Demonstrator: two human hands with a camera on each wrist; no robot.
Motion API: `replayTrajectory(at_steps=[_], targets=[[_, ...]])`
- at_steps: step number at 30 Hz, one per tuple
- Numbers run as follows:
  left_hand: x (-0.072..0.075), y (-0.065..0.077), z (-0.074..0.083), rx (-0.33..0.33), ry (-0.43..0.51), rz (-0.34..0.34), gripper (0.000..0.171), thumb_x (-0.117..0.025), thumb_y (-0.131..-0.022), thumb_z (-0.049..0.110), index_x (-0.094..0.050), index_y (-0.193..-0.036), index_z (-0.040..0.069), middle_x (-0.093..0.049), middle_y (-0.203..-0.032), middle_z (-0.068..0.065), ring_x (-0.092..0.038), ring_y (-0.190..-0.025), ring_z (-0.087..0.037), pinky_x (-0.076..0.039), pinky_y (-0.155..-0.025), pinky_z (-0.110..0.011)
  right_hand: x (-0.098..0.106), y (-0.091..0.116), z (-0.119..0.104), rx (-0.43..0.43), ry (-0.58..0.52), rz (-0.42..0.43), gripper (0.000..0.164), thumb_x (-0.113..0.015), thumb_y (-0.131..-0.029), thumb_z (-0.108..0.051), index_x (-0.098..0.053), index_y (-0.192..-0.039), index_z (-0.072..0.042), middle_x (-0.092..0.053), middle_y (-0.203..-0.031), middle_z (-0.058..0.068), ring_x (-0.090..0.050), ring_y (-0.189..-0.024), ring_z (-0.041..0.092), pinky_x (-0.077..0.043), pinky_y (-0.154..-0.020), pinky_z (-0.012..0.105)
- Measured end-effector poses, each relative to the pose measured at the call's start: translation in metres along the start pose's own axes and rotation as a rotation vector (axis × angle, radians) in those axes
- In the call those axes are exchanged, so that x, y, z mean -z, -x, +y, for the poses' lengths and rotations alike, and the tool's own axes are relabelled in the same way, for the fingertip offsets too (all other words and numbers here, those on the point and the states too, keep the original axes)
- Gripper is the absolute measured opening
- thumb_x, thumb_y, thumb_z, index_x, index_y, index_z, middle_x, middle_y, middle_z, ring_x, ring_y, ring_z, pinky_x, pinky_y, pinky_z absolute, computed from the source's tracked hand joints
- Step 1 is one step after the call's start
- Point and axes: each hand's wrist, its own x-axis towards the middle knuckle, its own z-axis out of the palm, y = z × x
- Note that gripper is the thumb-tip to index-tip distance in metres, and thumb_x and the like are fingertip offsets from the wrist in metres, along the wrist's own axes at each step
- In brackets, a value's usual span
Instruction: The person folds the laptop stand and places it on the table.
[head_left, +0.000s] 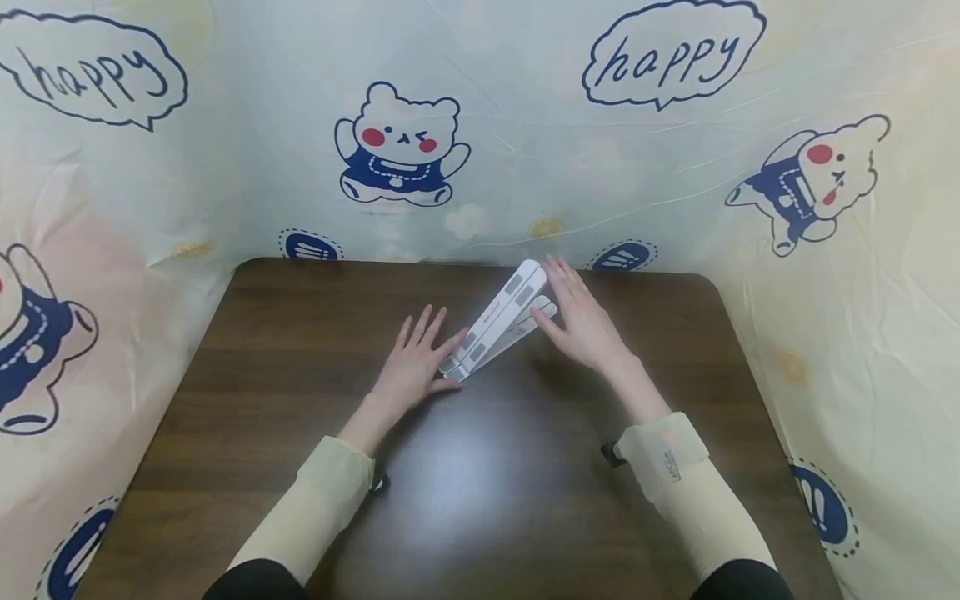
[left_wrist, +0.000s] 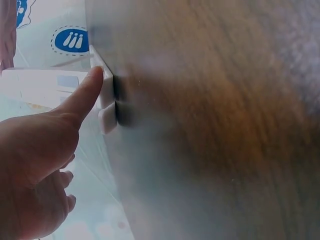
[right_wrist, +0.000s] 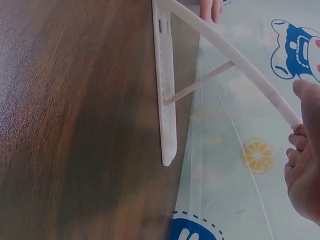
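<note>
A white folding stand [head_left: 495, 321] sits on the table with its upper panel tilted up from its base. In the right wrist view a thin strut [right_wrist: 200, 82] joins the panel to the base [right_wrist: 167, 105]. My left hand [head_left: 408, 371] is at the hinge end, fingers spread; its thumb [left_wrist: 87, 95] touches that end in the left wrist view. At the raised end, my right hand [head_left: 588, 329] lies alongside with fairly straight fingers, and its fingertips [right_wrist: 296, 142] touch the panel's edge. The right thumb stands apart from those fingers.
A dark brown wooden table [head_left: 480, 500] spreads beneath both arms. Pale cloth [head_left: 525, 167] printed with bears and the word "happy" hangs behind it and along both sides. The stand is close to the table's back edge.
</note>
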Motion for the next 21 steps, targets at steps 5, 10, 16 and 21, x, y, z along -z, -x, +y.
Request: replayTrajectory(at_steps=[5, 10, 16, 21], targets=[[0.002, -0.003, -0.003, -0.009, -0.012, -0.008, 0.098, -0.082, -0.092, 0.060, -0.035, -0.174, 0.030, -0.014, -0.186, -0.018, -0.005, -0.174, -0.043, -0.008, -0.142, -0.064, 0.001, 0.005, -0.002, -0.008, 0.000, -0.013, 0.082, -0.061, -0.112, -0.040, -0.022, -0.176, -0.008, -0.022, -0.185, 0.014, -0.017, -0.174, 0.033, -0.020, -0.142, 0.054], [0.003, -0.006, -0.009, -0.010, -0.013, -0.005, 0.096, -0.082, -0.092, 0.058, -0.037, -0.173, 0.032, -0.014, -0.186, -0.018, -0.004, -0.174, -0.042, -0.007, -0.142, -0.064, 0.003, 0.010, -0.004, 0.004, 0.026, -0.013, 0.083, -0.063, -0.111, -0.039, -0.023, -0.175, -0.004, -0.022, -0.185, 0.015, -0.016, -0.175, 0.031, -0.017, -0.143, 0.049], [0.005, -0.008, -0.015, -0.009, 0.011, -0.002, 0.100, -0.084, -0.092, 0.056, -0.036, -0.174, 0.025, -0.017, -0.186, -0.017, -0.009, -0.174, -0.042, -0.010, -0.142, -0.063, 0.005, 0.016, -0.007, 0.008, 0.041, -0.015, 0.085, -0.063, -0.111, -0.039, -0.021, -0.175, -0.002, -0.018, -0.185, 0.015, -0.017, -0.174, 0.032, -0.017, -0.143, 0.048], [0.009, -0.011, -0.019, 0.003, 0.012, -0.007, 0.105, -0.086, -0.091, 0.053, -0.032, -0.175, 0.019, -0.019, -0.185, -0.016, -0.010, -0.174, -0.042, -0.012, -0.142, -0.062, 0.005, 0.018, -0.010, 0.016, 0.031, -0.011, 0.087, -0.065, -0.110, -0.037, -0.021, -0.174, 0.000, -0.018, -0.185, 0.017, -0.017, -0.174, 0.033, -0.017, -0.143, 0.048]])
